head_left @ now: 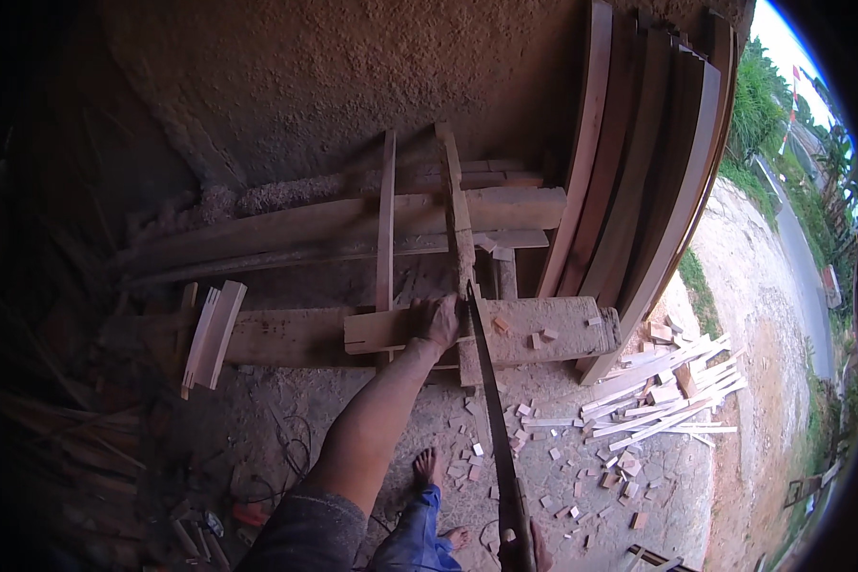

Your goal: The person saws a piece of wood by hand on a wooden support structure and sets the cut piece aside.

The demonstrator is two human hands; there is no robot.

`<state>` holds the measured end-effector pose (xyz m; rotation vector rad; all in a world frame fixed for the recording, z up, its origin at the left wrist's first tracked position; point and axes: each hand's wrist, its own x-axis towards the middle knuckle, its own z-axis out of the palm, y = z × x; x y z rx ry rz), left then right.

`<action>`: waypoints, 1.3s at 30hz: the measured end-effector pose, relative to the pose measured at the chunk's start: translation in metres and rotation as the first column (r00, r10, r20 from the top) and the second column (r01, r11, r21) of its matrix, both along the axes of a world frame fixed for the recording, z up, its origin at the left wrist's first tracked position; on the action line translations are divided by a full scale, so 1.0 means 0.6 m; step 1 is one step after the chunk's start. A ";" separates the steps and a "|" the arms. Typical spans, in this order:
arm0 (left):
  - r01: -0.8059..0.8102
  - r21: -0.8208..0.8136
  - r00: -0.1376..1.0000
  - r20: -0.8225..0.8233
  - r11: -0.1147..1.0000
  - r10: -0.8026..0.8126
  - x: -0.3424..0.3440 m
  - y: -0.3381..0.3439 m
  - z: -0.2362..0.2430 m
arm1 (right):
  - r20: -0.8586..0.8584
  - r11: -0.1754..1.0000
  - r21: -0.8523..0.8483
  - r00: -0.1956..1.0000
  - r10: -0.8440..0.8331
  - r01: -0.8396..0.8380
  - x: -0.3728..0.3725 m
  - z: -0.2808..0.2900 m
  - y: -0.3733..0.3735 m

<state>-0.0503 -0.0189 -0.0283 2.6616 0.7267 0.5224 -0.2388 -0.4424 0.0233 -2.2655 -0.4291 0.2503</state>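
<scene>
My left hand [440, 322] presses and grips a short board [379, 332] lying across the wooden beam [567, 324], beside an upright-running wooden strip [456, 219]. A long hand saw [491, 410] has its blade against the wood just right of my left fingers, its far tip at the board. My right hand [524, 545] holds the saw's handle at the lower edge, partly hidden. Small offcut blocks [502, 325] sit on the beam to the right of the blade.
Tall planks [639, 181] lean at the right. A pile of sticks and offcuts [672, 391] lies on the floor [334, 400]. Grooved pieces [219, 338] rest at the left. A cable [296, 443] lies near my bare feet. A rough wall [334, 67] stands behind; outside are grass and a road [791, 267].
</scene>
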 end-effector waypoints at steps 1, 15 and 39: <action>0.011 0.004 1.000 -0.016 1.000 -0.011 0.001 -0.003 0.001 | -0.029 0.999 -0.015 0.998 -0.050 0.049 0.008 0.003 0.019; -0.021 -0.034 0.999 0.024 0.999 0.021 0.009 -0.004 -0.010 | 0.084 0.991 0.080 0.992 0.097 -0.104 0.001 -0.004 0.004; 0.051 0.004 0.999 -0.012 0.999 -0.051 0.029 -0.021 0.005 | 0.063 0.952 0.307 0.997 -0.037 0.016 0.109 0.001 0.141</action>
